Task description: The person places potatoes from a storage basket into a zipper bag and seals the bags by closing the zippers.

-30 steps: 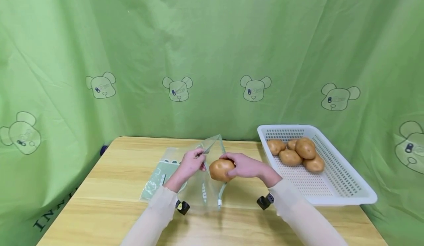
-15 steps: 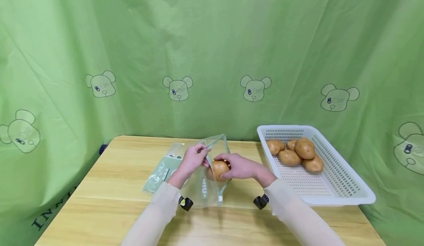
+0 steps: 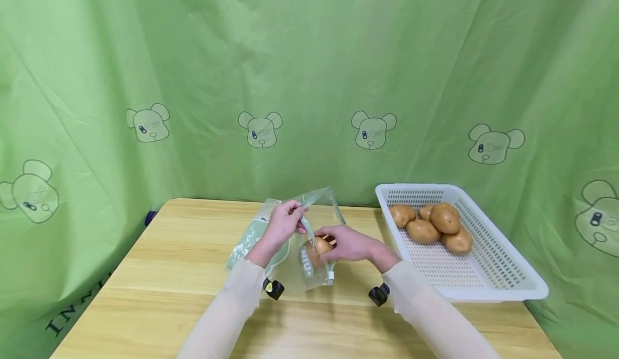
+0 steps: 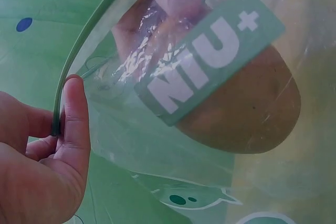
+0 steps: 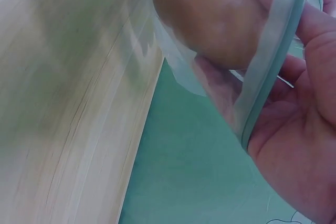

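Observation:
My left hand (image 3: 284, 223) pinches the green-edged rim of a clear zip bag (image 4: 157, 156) between thumb and fingers, holding its mouth apart. Inside that mouth, my right hand (image 3: 349, 243) grips a brown potato (image 5: 210, 19), fingers curled round one end. The potato shows through the clear film behind the printed "NIU+" label in the left wrist view. A white slider (image 3: 331, 277) sits at the near end of the bag's green zip strip. The bag's printed green part trails to the left, partly behind my left forearm.
On the right of the wooden table (image 3: 159, 273) stands a white perforated plastic basket (image 3: 512, 251). Several potatoes (image 3: 445, 218) lie toward its back left. A green curtain (image 3: 309, 79) with bear faces hangs behind the table and at both sides.
The potato in my right hand has gone from the bag's mouth to inside it. My left hand has moved the rim slightly up, and the bag's printed part has shifted right.

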Demonstrator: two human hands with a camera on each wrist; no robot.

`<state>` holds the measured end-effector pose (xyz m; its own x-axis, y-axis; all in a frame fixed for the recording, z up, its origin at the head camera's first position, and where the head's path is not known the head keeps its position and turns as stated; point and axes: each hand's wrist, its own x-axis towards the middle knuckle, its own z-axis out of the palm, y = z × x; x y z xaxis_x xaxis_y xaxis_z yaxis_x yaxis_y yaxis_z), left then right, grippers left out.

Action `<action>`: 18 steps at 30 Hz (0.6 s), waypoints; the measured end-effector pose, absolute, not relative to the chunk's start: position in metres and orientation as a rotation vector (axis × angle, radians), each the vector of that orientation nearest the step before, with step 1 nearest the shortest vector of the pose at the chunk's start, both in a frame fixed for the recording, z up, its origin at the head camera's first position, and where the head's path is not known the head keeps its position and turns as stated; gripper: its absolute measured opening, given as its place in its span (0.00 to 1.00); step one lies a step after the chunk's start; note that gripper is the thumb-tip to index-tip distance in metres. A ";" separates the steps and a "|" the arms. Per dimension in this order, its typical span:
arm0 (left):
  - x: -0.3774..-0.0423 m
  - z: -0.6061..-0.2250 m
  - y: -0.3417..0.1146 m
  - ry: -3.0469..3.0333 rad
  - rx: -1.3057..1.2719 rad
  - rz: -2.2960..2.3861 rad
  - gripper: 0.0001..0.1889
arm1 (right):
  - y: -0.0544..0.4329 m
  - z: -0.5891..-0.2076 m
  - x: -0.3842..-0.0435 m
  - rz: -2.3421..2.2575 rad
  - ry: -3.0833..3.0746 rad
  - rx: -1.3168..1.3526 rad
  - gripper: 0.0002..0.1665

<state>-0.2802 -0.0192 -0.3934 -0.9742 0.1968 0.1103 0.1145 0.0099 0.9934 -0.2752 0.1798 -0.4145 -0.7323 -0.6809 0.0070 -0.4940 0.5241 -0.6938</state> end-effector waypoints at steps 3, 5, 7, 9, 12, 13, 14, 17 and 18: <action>-0.282 -0.394 -0.020 2.191 0.324 2.134 0.08 | 0.181 -0.416 -0.276 -1.024 2.525 -1.008 0.32; -0.286 -0.399 -0.020 2.194 0.321 2.137 0.08 | 0.182 -0.416 -0.278 -1.009 2.556 -1.027 0.32; -0.286 -0.400 -0.021 2.193 0.321 2.137 0.08 | 0.183 -0.417 -0.279 -0.998 2.579 -1.049 0.32; -0.287 -0.400 -0.022 2.189 0.317 2.141 0.08 | 0.183 -0.417 -0.280 -0.991 2.600 -1.066 0.31; -0.288 -0.401 -0.023 2.194 0.306 2.142 0.09 | 0.182 -0.416 -0.281 -1.005 2.629 -1.107 0.29; -0.289 -0.400 -0.023 2.198 0.302 2.140 0.09 | 0.182 -0.416 -0.281 -1.015 2.645 -1.131 0.27; -0.289 -0.400 -0.023 2.198 0.292 2.139 0.09 | 0.182 -0.416 -0.282 -1.034 2.659 -1.153 0.24; -0.291 -0.399 -0.024 2.202 0.278 2.135 0.09 | 0.182 -0.416 -0.283 -1.090 2.695 -1.227 0.15; -0.292 -0.399 -0.024 2.198 0.273 2.137 0.09 | 0.182 -0.415 -0.284 -1.105 2.697 -1.241 0.13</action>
<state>-0.2921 -0.0239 -0.3993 -0.9823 0.1707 0.0777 0.0825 0.0213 0.9964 -0.2837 0.1818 -0.4151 -0.6927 -0.6579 0.2956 -0.6761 0.4495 -0.5838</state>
